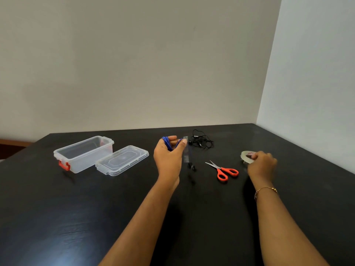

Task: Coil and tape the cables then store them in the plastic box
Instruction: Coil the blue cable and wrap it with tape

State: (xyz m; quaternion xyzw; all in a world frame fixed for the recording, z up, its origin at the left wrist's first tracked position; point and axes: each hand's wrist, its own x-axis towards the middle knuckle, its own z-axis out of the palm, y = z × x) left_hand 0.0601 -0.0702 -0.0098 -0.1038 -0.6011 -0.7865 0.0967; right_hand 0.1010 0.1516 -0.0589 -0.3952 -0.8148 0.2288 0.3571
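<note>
1. Fingers of the left hand [169, 154] curl round the coiled blue cable [167, 142], held above the black table [57, 208], with a clear tape strip [186, 153] hanging from beside the thumb.
2. Right hand [262, 165] grips the tape roll [247, 156], just beyond the red scissors [223, 170].
3. Keep the loops pinched tight; wrap the strip fully round the bundle so its ends overlap.
4. Drop it in the open plastic box [84, 153], lid [123, 160] beside it; the black earphone cable [201, 141] lies uncoiled.

I see open table [76, 217] in front | scissors [223, 170] lie between my hands | lid [122, 160] sits just beside plastic box [84, 153] | black cable [201, 141] tangled behind
</note>
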